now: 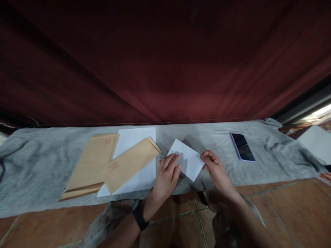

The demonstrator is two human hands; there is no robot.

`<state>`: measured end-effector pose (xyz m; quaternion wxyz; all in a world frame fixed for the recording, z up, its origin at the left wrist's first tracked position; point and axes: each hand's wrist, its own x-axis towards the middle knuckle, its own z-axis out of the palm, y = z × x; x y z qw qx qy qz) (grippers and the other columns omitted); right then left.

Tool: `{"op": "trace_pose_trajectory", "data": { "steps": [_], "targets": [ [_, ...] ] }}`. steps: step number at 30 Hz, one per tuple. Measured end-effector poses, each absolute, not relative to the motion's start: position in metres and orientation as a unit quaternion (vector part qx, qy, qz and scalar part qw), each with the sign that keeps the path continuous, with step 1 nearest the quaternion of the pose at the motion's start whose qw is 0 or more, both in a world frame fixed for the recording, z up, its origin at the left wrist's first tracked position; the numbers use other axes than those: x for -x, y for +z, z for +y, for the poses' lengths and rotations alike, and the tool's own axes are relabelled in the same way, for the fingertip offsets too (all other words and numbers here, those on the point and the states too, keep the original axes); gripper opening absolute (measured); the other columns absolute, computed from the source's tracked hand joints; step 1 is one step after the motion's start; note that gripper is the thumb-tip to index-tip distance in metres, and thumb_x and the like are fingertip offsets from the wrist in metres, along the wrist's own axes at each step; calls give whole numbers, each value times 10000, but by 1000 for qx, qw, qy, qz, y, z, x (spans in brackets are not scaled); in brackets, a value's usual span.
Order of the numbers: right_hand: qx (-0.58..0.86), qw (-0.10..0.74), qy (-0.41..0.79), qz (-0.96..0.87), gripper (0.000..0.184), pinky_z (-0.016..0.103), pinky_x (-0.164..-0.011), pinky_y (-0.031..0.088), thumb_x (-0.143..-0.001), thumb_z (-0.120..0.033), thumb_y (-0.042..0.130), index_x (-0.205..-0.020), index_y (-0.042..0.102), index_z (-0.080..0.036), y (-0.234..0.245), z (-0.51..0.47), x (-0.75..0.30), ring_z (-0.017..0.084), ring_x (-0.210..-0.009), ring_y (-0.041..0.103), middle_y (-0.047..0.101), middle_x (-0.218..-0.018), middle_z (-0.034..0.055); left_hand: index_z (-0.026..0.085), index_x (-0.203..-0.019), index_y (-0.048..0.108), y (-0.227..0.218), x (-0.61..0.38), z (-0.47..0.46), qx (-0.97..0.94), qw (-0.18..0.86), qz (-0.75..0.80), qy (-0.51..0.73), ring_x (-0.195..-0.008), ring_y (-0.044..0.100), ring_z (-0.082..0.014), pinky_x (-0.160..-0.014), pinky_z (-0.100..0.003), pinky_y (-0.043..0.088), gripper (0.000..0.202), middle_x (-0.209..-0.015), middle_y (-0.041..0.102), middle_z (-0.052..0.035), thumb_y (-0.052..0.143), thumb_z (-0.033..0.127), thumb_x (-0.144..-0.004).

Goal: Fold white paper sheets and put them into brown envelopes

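As one reads from left to right along the grey cloth (212, 136), the envelopes (88, 165) come first: brown, flat, in a slanted pile, with red printing near the upper right. Next is the sheet (137, 134), large and white, partly covered by a loose envelope (134, 160) that lies obliquely across it and overlaps the pile's right edge. My left hand (167, 172), with a black band (140, 216) at the wrist, rests its fingers on the left part of the paper (190, 160); this grip is slack, the fingers lightly bent. The paper, small and white, sits aslant between my hands. My right hand (214, 168) pinches its right corner between thumb and fingers, a closed grip. Farther right, apart from both hands, the phone (243, 147) lies with its dark screen upward.
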<state>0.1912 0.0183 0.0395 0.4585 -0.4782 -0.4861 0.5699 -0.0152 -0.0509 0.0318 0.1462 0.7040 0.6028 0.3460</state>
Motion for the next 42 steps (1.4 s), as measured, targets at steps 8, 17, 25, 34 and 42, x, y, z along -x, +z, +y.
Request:
{"op": "trace_pose_trajectory", "data": {
  "steps": [8, 17, 25, 34, 42],
  "targets": [
    [416, 413, 418, -694, 135, 269, -674, 541, -938, -358, 588, -875, 581, -238, 56, -28, -140, 161, -784, 632, 641, -888, 25, 176, -1253, 655, 46, 9, -46, -465, 483, 552, 496, -1145, 656, -246, -1012, -380, 510, 530, -1234, 714, -104, 447, 575, -973],
    [357, 354, 305, -809, 183, 369, -896, 542, -982, -309, 494, -1084, 632, -248, 55, -33, -133, 222, -1009, 646, 684, -1037, 75, 169, -1005, 712, 50, 32, -41, -399, 536, 572, 476, -977, 662, -232, -900, -353, 514, 389, -1047, 748, -73, 644, 507, -826],
    [491, 354, 457, -652, 347, 325, -687, 547, -907, -479, 548, -1124, 642, -225, 14, 20, -167, 216, -808, 660, 703, -923, 60, 154, -754, 648, 28, 44, -29, -486, 627, 544, 273, -603, 544, -151, -536, -245, 359, 358, -659, 620, 0, 683, 510, -762],
    [549, 292, 378, -686, 264, 274, -548, 418, -843, -444, 546, -681, 579, -238, -5, 33, -169, 178, -604, 576, 616, -626, -3, 221, -1049, 707, 25, 45, -15, -671, 210, 665, 250, -958, 684, -226, -850, -353, 532, 215, -1003, 746, -57, 565, 193, -889],
    [560, 258, 282, -735, 213, 288, -623, 502, -883, -322, 517, -959, 704, -256, -14, 36, -167, 199, -691, 671, 706, -739, 17, 151, -1464, 456, 2, 8, -40, -819, 71, 538, 189, -1436, 440, -226, -1180, -427, 383, 498, -1538, 489, -134, 447, 374, -1019]
  ]
}}
